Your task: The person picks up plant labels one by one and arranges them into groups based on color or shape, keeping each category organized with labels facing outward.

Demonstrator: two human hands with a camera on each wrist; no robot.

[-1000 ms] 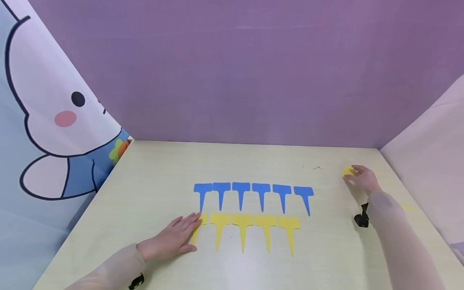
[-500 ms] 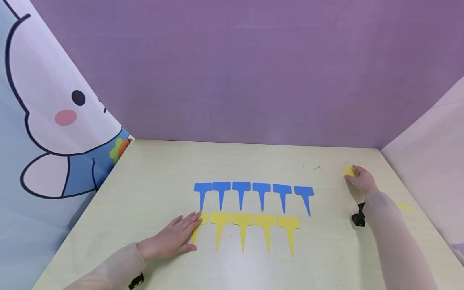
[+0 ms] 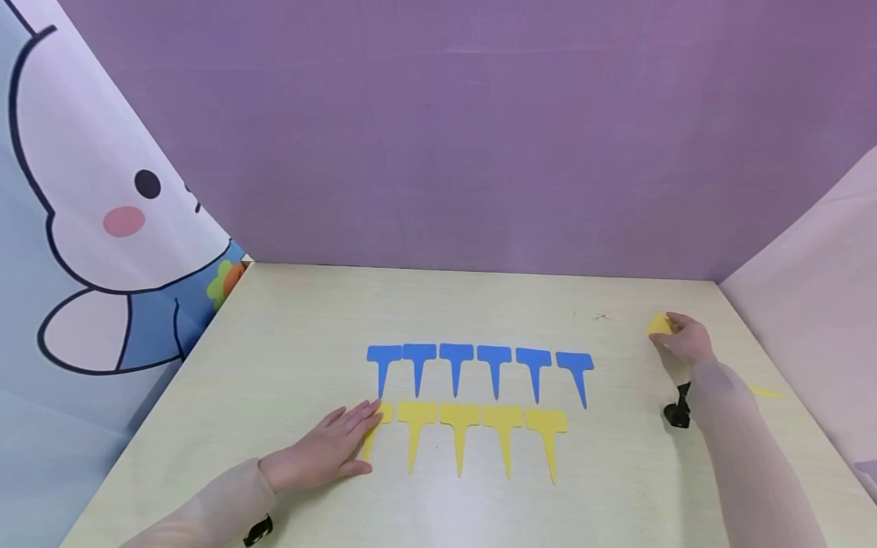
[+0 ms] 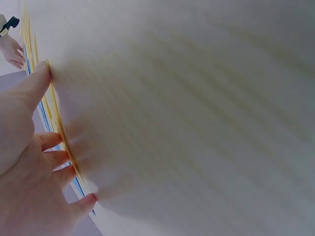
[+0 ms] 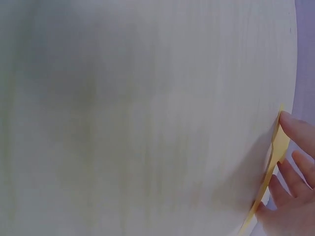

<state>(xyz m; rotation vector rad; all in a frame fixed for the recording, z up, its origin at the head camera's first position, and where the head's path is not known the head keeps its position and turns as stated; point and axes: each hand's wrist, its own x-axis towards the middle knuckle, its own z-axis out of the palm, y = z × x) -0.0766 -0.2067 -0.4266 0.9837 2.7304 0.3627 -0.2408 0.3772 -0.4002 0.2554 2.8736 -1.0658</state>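
Flat T-shaped plant labels lie on the table in two rows. Several blue plant labels (image 3: pixel 455 364) form the back row, and several yellow plant labels (image 3: pixel 460 434) the front row. My left hand (image 3: pixel 327 449) rests with fairly straight fingers on the leftmost yellow plant label (image 3: pixel 371 441), covering part of its head. At the back right, my right hand (image 3: pixel 687 338) pinches another yellow plant label (image 3: pixel 659 325) between thumb and fingers. In the right wrist view this yellow plant label (image 5: pixel 279 145) stands edge-on in the fingers, close over the table.
A further yellow piece (image 3: pixel 766 392) lies by the right edge of the table (image 3: pixel 308 304), partly behind the right sleeve (image 3: pixel 743 449). A purple backdrop (image 3: pixel 466 137) stands along the back, with a cartoon-printed cloth (image 3: pixel 103 228) at left and a pale cloth (image 3: pixel 815 281) at right.
The right forearm has shifted slightly left, showing more of the yellow piece behind it. The right hand keeps its grip on the yellow plant label; the left hand has not moved.
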